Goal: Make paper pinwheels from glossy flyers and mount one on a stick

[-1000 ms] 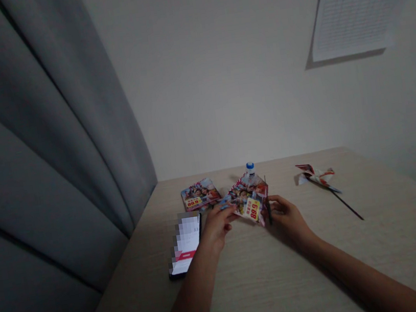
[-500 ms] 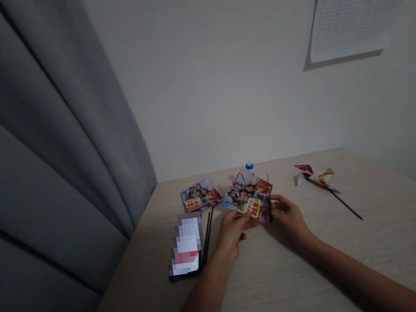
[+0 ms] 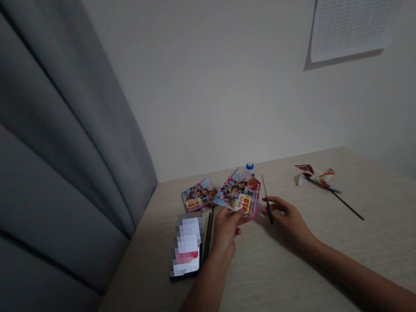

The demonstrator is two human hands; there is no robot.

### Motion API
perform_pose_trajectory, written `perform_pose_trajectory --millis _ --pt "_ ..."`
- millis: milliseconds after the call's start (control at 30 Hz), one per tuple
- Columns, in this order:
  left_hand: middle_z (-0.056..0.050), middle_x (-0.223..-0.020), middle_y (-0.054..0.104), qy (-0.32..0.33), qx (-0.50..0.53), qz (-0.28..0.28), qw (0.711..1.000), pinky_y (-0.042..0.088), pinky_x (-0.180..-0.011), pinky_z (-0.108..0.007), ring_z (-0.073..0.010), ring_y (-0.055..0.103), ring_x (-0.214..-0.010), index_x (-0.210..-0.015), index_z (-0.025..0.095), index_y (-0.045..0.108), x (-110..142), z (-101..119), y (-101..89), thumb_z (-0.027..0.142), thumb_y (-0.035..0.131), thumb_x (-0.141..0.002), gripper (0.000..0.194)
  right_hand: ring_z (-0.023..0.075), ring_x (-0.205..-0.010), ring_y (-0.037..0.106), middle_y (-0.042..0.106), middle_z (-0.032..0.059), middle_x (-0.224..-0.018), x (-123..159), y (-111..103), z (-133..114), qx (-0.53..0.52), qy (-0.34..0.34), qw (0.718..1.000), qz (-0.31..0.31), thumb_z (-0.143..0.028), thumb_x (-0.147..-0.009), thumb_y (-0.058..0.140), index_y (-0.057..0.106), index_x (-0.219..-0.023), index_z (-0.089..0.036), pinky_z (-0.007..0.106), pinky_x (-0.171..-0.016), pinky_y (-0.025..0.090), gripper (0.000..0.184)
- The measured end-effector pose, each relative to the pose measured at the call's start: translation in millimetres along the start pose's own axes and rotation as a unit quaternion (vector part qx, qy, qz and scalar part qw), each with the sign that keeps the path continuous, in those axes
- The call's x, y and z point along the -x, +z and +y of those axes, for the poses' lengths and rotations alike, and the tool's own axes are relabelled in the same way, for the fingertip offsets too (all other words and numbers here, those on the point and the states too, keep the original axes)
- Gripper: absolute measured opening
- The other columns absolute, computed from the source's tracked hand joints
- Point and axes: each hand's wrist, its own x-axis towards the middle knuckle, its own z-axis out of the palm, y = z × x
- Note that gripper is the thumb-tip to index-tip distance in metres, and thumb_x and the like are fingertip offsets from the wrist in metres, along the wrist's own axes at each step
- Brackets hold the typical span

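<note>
My left hand [image 3: 226, 227] pinches the near edge of a colourful printed paper square [image 3: 239, 195] with a yellow price tag, holding it just above the table [image 3: 286, 274]. To its right, my right hand [image 3: 287, 218] grips a thin dark stick [image 3: 266, 197] that points away from me, now apart from the paper. A second printed paper square [image 3: 198, 195] lies flat to the left. Two more dark sticks [image 3: 207, 231] lie beside the phone.
A phone [image 3: 185, 246] with a lit screen lies at my left. A small bottle with a blue cap [image 3: 249, 168] stands behind the held paper. A finished paper pinwheel on a stick [image 3: 318, 175] lies at the right. A grey curtain [image 3: 37, 149] hangs on the left; a printed sheet [image 3: 356, 11] is on the wall.
My left hand has drawn the printed paper to the left, away from the stick. My right hand stays put with the stick, which now stands clear of the paper.
</note>
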Motion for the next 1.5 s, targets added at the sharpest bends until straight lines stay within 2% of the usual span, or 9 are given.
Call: perform_pose_trajectory --millis 100,167,367,467,667,867,1167,1333,1500 --pt "-0.009 -0.099 0.077 0.006 0.015 0.029 0.999 0.022 -0.041 -0.016 -0.0181 0.076 -0.073 -0.100 0.018 0.066 -3 7 -4.9 0.023 0.073 -0.072 0.029 0.0224 -0.082 0.067 0.073 0.0100 -0.090 3 -2 -5 0.072 -0.013 0.997 0.000 -0.049 -0.077 0.070 0.073 -0.114 -0.019 0.031 -0.074 0.051 0.048" --pt "-0.009 -0.097 0.077 0.007 0.019 0.044 0.999 0.023 -0.041 -0.016 -0.0180 0.076 -0.073 -0.099 0.019 0.066 -3 12 -6.5 0.022 0.073 -0.073 0.027 0.0221 -0.079 0.067 0.072 0.0097 -0.087 4 -1 -6 0.075 -0.006 0.997 -0.024 -0.048 -0.077 0.069 0.075 -0.112 -0.018 0.032 -0.074 0.051 0.047" --pt "-0.010 -0.098 0.077 0.009 0.029 0.074 0.997 0.023 -0.040 -0.016 -0.0177 0.075 -0.071 -0.098 0.018 0.065 -2 18 -6.9 0.022 0.075 -0.072 0.028 0.0124 -0.056 0.049 0.058 -0.0014 -0.062 10 3 -3 -0.014 0.026 0.989 -0.143 -0.052 -0.081 0.066 0.070 -0.099 -0.016 0.024 -0.052 0.038 0.041" --pt "-0.010 -0.102 0.076 0.019 0.035 0.080 0.996 0.025 -0.040 -0.016 -0.0179 0.076 -0.073 -0.099 0.019 0.065 -5 17 -9.5 0.023 0.075 -0.072 0.028 0.0114 -0.055 0.046 0.056 -0.0026 -0.061 14 2 -4 -0.046 0.026 0.982 -0.181 -0.053 -0.083 0.065 0.068 -0.096 -0.017 0.023 -0.051 0.035 0.038" --pt "-0.010 -0.105 0.076 0.018 0.062 0.085 0.994 0.024 -0.041 -0.016 -0.0192 0.077 -0.076 -0.096 0.019 0.063 -11 15 -14.0 0.024 0.075 -0.070 0.029 0.0123 -0.058 0.050 0.059 -0.0012 -0.064 18 1 -6 -0.065 0.029 0.967 -0.246 -0.053 -0.084 0.065 0.067 -0.100 -0.018 0.023 -0.054 0.037 0.039" --pt "-0.011 -0.107 0.076 0.013 0.079 0.079 0.994 0.023 -0.042 -0.016 -0.0206 0.077 -0.078 -0.093 0.018 0.062 -12 14 -14.4 0.025 0.078 -0.066 0.031 0.0114 -0.058 0.050 0.056 -0.0031 -0.067 20 4 -6 -0.118 0.052 0.954 -0.271 -0.052 -0.081 0.070 0.066 -0.100 -0.017 0.023 -0.055 0.036 0.039" --pt "-0.010 -0.109 0.075 0.015 0.086 0.077 0.993 0.024 -0.042 -0.016 -0.0212 0.077 -0.082 -0.092 0.019 0.063 -9 15 -13.5 0.027 0.080 -0.065 0.034 0.0109 -0.057 0.048 0.056 -0.0034 -0.064 21 4 -9 -0.135 0.057 0.944 -0.295 -0.056 -0.080 0.071 0.066 -0.099 -0.016 0.024 -0.056 0.034 0.044" --pt "-0.011 -0.111 0.074 0.011 0.085 0.077 0.993 0.024 -0.042 -0.015 -0.0214 0.077 -0.083 -0.092 0.019 0.063 -8 17 -12.6 0.026 0.079 -0.066 0.032 0.0106 -0.057 0.048 0.055 -0.0036 -0.064 21 4 -9 -0.140 0.059 0.943 -0.295 -0.055 -0.080 0.071 0.066 -0.099 -0.017 0.024 -0.056 0.034 0.043" --pt "-0.010 -0.109 0.075 0.012 0.083 0.074 0.994 0.024 -0.042 -0.016 -0.0216 0.077 -0.083 -0.091 0.019 0.063 -10 15 -13.5 0.027 0.080 -0.066 0.031 0.0110 -0.056 0.048 0.055 -0.0037 -0.062 21 5 -16 -0.149 0.073 0.942 -0.291 -0.058 -0.074 0.074 0.066 -0.096 -0.017 0.025 -0.055 0.034 0.047"
